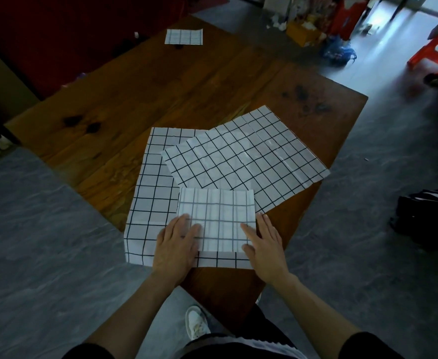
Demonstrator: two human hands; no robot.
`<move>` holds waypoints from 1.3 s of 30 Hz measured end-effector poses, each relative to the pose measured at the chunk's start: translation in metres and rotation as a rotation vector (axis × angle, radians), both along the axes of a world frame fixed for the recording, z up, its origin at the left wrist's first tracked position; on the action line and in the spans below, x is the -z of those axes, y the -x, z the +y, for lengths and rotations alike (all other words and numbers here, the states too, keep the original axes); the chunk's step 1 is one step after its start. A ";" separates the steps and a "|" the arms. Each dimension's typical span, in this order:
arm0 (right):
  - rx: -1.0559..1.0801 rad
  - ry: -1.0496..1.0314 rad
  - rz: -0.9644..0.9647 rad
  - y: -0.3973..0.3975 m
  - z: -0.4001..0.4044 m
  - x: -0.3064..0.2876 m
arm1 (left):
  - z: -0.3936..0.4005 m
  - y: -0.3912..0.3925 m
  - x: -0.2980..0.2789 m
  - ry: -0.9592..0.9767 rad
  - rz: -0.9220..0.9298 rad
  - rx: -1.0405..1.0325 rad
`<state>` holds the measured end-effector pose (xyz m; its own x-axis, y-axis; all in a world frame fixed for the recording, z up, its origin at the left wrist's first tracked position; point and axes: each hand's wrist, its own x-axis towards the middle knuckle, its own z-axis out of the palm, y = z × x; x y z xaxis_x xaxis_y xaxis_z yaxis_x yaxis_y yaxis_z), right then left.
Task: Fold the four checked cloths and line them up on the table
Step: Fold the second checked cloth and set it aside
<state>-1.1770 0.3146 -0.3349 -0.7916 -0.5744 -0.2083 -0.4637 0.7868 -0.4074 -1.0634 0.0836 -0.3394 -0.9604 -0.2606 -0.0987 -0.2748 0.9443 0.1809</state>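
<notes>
Folded cloth point(219, 218): small square, lying at the near end of the table point(140, 81), on top of two unfolded cloths. Both hands are pressing it flat.

Left hand point(177, 244): fingers lying straight and close together, resting on the square's left edge; gripping nothing.

Right hand point(263, 243): fingers lying straight, resting on the square's right edge, thumb stretching onto its surface; gripping nothing.

Lower cloth point(151, 200): spread open, lying under the square and hanging slightly over the table's near-left edge.

Upper cloth point(243, 154): spread open and turned at an angle, overlapping the lower cloth, its near edge tucking beneath the square.

Far cloth point(183, 36): folded small, sitting alone at the table's far end, well apart from the others.

Red stool point(437, 51): standing on the floor, far right.
</notes>
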 end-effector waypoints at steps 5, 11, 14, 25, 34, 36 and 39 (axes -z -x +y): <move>-0.034 -0.134 -0.013 0.010 0.016 -0.004 | -0.013 -0.008 0.000 0.047 0.035 0.031; -0.054 -0.085 -0.031 0.009 0.004 -0.019 | -0.017 -0.001 -0.015 -0.024 0.092 0.191; -0.109 -0.002 -0.002 0.002 -0.008 -0.025 | -0.017 0.004 -0.022 -0.025 0.017 0.219; -0.088 -0.101 0.000 -0.010 -0.024 -0.025 | -0.008 0.021 -0.030 0.116 -0.095 0.383; -0.087 -0.085 -0.018 -0.010 -0.023 -0.026 | -0.014 0.017 -0.033 0.097 -0.095 0.271; -0.084 -0.085 -0.019 -0.011 -0.022 -0.026 | -0.015 0.013 -0.034 0.050 -0.024 0.206; -0.080 -0.078 -0.021 -0.012 -0.023 -0.025 | -0.018 0.010 -0.032 0.024 0.061 0.166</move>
